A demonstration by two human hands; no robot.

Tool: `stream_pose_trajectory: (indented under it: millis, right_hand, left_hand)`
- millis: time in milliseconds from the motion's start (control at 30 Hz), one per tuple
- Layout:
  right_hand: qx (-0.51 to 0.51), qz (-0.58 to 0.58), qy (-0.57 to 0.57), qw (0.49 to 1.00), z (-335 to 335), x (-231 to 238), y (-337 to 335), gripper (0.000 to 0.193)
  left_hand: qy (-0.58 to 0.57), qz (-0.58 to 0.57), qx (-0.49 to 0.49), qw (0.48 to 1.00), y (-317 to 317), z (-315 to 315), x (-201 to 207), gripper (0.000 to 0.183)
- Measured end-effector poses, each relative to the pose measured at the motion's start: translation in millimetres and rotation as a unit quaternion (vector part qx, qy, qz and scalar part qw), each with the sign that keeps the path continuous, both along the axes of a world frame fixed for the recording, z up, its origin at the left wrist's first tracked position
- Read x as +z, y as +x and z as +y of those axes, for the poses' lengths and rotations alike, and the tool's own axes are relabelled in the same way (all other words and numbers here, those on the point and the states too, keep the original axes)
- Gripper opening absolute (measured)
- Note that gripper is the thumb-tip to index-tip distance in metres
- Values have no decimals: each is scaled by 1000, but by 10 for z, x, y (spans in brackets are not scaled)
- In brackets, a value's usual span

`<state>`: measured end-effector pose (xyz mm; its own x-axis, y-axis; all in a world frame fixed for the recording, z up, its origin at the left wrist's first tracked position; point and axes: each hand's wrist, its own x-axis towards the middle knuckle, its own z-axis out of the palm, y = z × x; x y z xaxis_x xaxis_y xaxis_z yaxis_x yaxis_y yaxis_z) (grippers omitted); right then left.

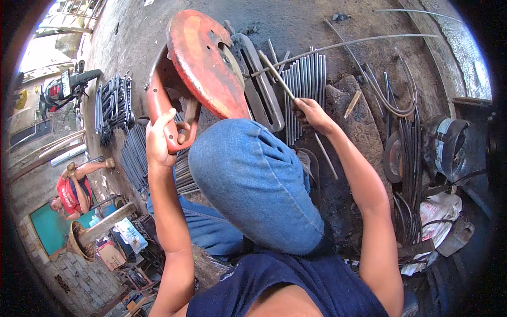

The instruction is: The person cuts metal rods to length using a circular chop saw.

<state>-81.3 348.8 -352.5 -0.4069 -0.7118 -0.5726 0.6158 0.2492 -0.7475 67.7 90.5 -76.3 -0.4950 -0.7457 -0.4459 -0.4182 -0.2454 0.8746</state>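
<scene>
My left hand (162,136) is closed around the looped handle of a red cut-off saw (203,63) with scuffed paint. The saw's round guard stands beyond my bent knee and hides most of its blade. Off to the right, my right hand (312,114) grips a thin metal rod (279,78), which slants from the saw's base toward my foot. Beside the guard lies the slotted grey metal base (259,84). Between the base and my right hand, several cut metal rods (308,79) lie side by side on the ground.
Bundles of bent rods (113,103) and straight rods (136,156) lie left of the saw. A wooden board (359,113), coiled rods (409,153) and a white sack (439,216) are at the right. A person in a red shirt (71,195) sits farther left, near a motorcycle (63,90).
</scene>
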Motion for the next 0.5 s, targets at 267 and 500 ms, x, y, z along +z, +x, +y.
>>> stream_pose_trajectory:
  millis: [267, 500]
  right_hand:
    - [15, 193, 30, 981, 180, 94, 33, 46]
    - [62, 226, 81, 969, 78, 186, 79, 46]
  left_hand:
    - [-4, 70, -9, 998, -34, 70, 35, 26]
    - [-15, 41, -18, 999, -2, -31, 18, 26]
